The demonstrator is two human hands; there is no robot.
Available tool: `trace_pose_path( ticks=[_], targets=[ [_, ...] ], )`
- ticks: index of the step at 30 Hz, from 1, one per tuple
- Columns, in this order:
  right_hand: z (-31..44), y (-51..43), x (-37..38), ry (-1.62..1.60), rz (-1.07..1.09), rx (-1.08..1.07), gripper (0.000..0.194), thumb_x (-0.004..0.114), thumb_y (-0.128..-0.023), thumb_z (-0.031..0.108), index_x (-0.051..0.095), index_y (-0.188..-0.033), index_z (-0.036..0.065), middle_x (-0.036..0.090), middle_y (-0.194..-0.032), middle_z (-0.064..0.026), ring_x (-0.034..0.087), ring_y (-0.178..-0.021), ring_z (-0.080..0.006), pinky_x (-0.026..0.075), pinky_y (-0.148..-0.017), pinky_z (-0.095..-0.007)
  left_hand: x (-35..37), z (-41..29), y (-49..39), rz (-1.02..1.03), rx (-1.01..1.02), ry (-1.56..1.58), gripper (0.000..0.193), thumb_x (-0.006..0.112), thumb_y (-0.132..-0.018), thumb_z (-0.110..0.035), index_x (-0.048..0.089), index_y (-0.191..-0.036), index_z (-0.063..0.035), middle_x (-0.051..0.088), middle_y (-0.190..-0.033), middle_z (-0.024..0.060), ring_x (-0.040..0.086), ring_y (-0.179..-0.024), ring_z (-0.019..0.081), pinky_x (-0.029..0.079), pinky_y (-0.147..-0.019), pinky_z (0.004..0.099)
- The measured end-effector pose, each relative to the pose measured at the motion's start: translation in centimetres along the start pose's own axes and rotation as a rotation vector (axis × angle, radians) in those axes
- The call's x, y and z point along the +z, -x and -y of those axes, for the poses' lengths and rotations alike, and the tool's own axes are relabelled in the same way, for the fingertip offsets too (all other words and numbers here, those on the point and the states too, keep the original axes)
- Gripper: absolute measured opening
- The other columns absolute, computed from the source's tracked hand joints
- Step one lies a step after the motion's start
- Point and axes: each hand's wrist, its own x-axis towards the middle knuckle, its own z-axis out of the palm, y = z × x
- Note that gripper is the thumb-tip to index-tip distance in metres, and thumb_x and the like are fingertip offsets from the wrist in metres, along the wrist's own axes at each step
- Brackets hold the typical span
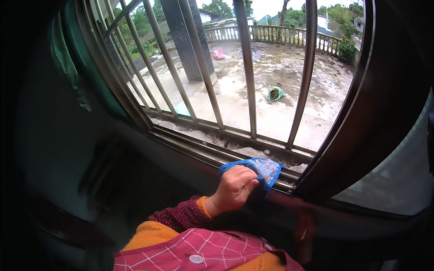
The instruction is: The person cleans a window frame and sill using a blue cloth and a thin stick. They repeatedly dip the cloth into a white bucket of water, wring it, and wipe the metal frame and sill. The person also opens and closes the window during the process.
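My left hand point(235, 189) is closed around a blue-edged cloth point(268, 169) with a dotted, pale blue patterned face. The cloth lies against the metal track of the window sill point(210, 152), near the sill's right corner. A dark patterned sleeve with an orange cuff covers the wrist. In the shadow at the lower right a dim reddish shape may be my right hand point(305, 227); its fingers cannot be made out.
Upright metal bars point(249, 74) stand outside the open window. Broken masonry and a small round cap point(267, 152) lie along the outer ledge. Beyond are a pillar point(184, 44), a pink toy car point(218, 54), a green bag point(275, 94) with dark contents and a balustrade point(281, 34).
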Motion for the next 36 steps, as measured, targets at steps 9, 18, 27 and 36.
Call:
trace_pose_path(
  ticks=[9,18,27,36],
  targets=[
    [6.7,1.0,2.7,0.157,-0.022,0.118,0.028,0.046,-0.104,0.019,0.064,-0.092,0.002,0.048,-0.059,0.0013,0.045,-0.052,-0.0054,0.032,-0.047,-0.0241,-7.4,4.8,2.7,-0.149,-0.48,1.615,0.037,0.044,-0.105,-0.031,0.06,-0.122,-0.0023,0.066,-0.118,0.0178,0.061,-0.115,0.0339,0.042,-0.108,0.0509],
    [17.1,-1.3,12.4,0.032,0.156,0.087,0.027,0.058,-0.101,0.024,0.059,-0.115,0.001,0.048,-0.059,0.0046,0.042,-0.051,-0.0029,0.032,-0.048,-0.0215,-14.7,9.5,6.5,0.055,-0.515,1.724,0.041,0.055,-0.101,-0.033,0.053,-0.128,-0.0016,0.065,-0.113,0.0141,0.064,-0.106,0.027,0.05,-0.098,0.0431],
    [21.5,-4.0,18.9,-0.157,0.513,0.293,0.029,0.077,-0.087,0.019,0.068,-0.108,0.001,0.063,-0.067,-0.0031,0.056,-0.063,-0.0047,0.044,-0.056,-0.0234,-17.1,7.8,5.8,0.662,-0.559,1.646,0.023,0.065,-0.097,-0.014,0.055,-0.114,-0.0033,0.062,-0.112,0.0077,0.061,-0.101,0.0157,0.05,-0.088,0.0303],
    [23.2,-6.5,14.0,0.217,0.296,0.181,0.019,0.081,-0.082,0.017,0.071,-0.08,0.001,0.067,-0.066,-0.009,0.063,-0.059,-0.0112,0.048,-0.053,-0.0269,-14.9,7.8,4.4,0.73,-0.513,1.188,0.043,0.07,-0.095,-0.024,0.053,-0.128,-0.0027,0.063,-0.107,0.0038,0.058,-0.1,0.0086,0.046,-0.089,0.0241]
  ],
)
